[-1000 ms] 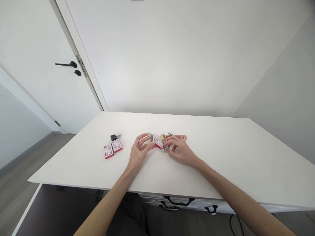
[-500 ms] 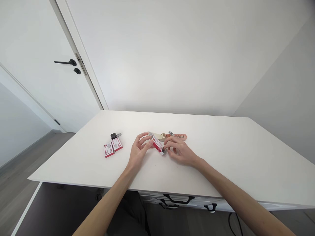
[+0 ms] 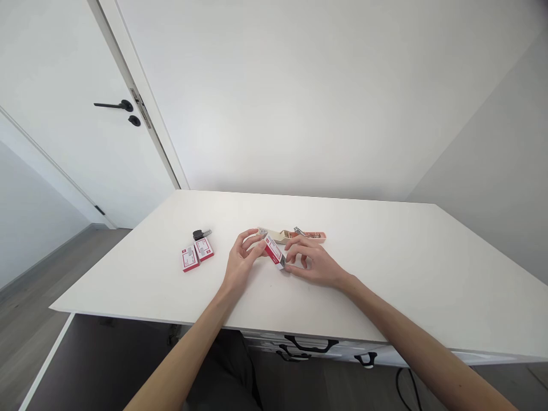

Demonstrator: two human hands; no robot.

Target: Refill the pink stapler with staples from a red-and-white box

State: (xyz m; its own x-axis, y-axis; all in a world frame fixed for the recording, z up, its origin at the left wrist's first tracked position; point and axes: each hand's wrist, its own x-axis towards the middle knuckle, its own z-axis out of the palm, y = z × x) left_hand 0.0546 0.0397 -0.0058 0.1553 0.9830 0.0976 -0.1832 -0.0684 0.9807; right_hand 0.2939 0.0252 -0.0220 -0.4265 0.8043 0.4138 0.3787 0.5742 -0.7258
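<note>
Item 1: small white-and-red cardboard box (image 3: 273,249), tilted above the middle of the white worktop (image 3: 363,308), between both hands. Left hand (image 3: 240,265): fingers clamped on its far left end. Right hand (image 3: 314,265): fingertips at its near right end; whether they pinch it, cannot tell. Work on it judged unfinished; box not set down, end flap's state unclear.

Items 2 and 3: matching left-hand box (image 3: 189,258) and matching right-hand box (image 3: 204,249), lying flat at left, just beside each other, out of hand, seemingly closed.

Item 4: small black-and-grey object (image 3: 202,234), just beyond them.

Item 5: long pink tray (image 3: 320,237), uncovered, far side of right hand; contents too small to identify.
</note>
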